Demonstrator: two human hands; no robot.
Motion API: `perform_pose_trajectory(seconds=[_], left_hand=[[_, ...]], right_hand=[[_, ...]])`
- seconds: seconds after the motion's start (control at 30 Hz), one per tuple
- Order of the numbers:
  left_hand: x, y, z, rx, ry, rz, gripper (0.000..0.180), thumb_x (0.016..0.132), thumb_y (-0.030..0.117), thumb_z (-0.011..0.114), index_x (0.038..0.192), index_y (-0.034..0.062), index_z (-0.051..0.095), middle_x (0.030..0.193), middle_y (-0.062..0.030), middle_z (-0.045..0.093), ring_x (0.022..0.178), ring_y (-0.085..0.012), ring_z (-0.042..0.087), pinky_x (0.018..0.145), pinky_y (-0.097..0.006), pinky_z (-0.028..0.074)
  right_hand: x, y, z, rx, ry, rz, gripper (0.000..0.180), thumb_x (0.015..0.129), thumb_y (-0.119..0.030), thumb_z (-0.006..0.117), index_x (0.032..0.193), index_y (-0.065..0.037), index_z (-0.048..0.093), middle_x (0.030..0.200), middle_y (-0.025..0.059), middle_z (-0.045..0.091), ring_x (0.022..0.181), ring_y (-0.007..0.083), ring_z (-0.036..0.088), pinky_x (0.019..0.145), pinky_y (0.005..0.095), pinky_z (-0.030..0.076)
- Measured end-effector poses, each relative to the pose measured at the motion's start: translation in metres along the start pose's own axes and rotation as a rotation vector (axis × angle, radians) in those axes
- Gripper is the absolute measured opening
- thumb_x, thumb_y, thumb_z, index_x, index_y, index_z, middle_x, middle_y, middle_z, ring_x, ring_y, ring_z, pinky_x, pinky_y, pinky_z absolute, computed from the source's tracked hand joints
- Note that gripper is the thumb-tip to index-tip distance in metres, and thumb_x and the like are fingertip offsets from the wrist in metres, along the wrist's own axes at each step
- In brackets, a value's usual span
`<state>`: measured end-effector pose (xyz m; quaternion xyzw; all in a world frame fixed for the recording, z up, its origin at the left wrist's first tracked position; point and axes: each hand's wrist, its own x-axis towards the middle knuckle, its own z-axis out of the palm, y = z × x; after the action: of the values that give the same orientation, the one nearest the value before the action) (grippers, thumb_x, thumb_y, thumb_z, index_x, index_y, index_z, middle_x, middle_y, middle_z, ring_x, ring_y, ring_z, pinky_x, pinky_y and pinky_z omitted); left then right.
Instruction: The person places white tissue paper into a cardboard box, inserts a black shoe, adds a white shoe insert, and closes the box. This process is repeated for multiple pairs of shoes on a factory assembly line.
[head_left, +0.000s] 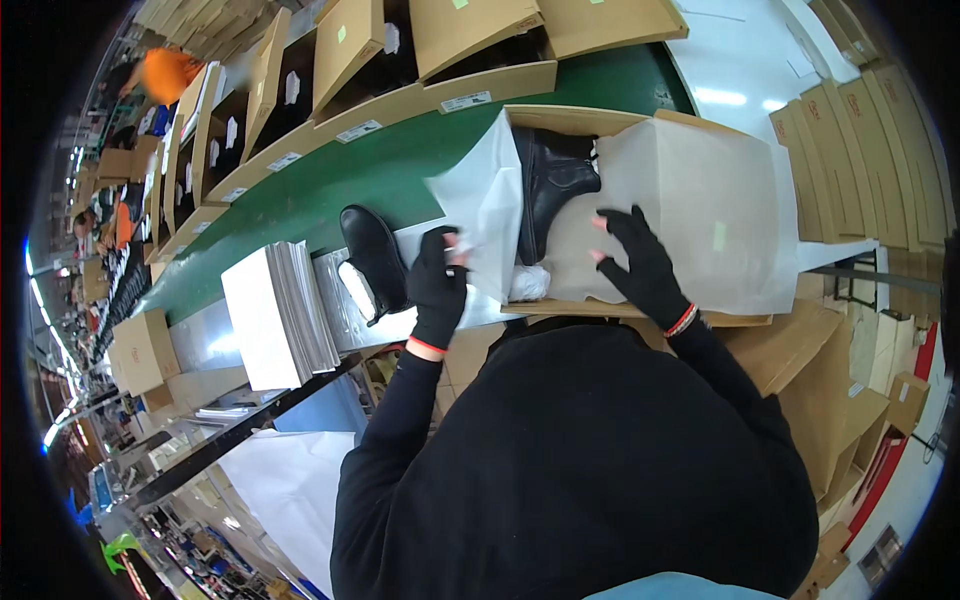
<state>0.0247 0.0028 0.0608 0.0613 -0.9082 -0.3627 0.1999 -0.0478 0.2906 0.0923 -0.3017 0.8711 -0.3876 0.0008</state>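
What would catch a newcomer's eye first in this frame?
A black boot lies in an open cardboard shoebox at centre, wrapped by white tissue paper that both gloved hands handle: left hand gripping a sheet, right hand pressing on it. A second black boot lies left of the box.

— What sort of place is this?

— A shoe factory's packing line. A long green conveyor belt point(330, 185) runs through it, lined with open cardboard shoe boxes point(300, 75).

— Anything else?

— A black boot point(552, 180) lies in a box lined with white tissue paper point(690, 210), another black shoe point(375, 255) waits beside a stack of paper sheets point(275, 315) (more workers stand further along the line).
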Motion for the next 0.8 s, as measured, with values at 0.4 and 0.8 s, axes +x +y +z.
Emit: perform_pose_trajectory(seconds=[0.4,0.8], left_hand=[[-0.019,0.097,0.055,-0.172,-0.691,0.364,0.066,0.077,0.032,0.074,0.128,0.0006,0.048,0.123,-0.0264,0.053,0.113,-0.037,0.054,0.097,-0.042,0.043],[-0.061,0.043,0.075,0.25,-0.599,0.375,0.069,0.072,0.056,0.069,0.122,0.0105,0.058,0.132,-0.0157,0.051,0.131,-0.0412,0.037,0.108,-0.062,0.02]], right_hand=[[0.073,0.072,0.064,-0.252,-0.333,-0.442,0.059,0.078,-0.022,0.069,0.132,-0.006,0.05,0.13,0.0186,0.051,0.125,0.035,0.044,0.105,0.044,0.034],[0.07,0.09,0.028,-0.203,-0.367,-0.373,0.06,0.082,-0.034,0.065,0.133,-0.008,0.048,0.135,0.0149,0.05,0.125,0.0342,0.044,0.107,0.0486,0.029]])
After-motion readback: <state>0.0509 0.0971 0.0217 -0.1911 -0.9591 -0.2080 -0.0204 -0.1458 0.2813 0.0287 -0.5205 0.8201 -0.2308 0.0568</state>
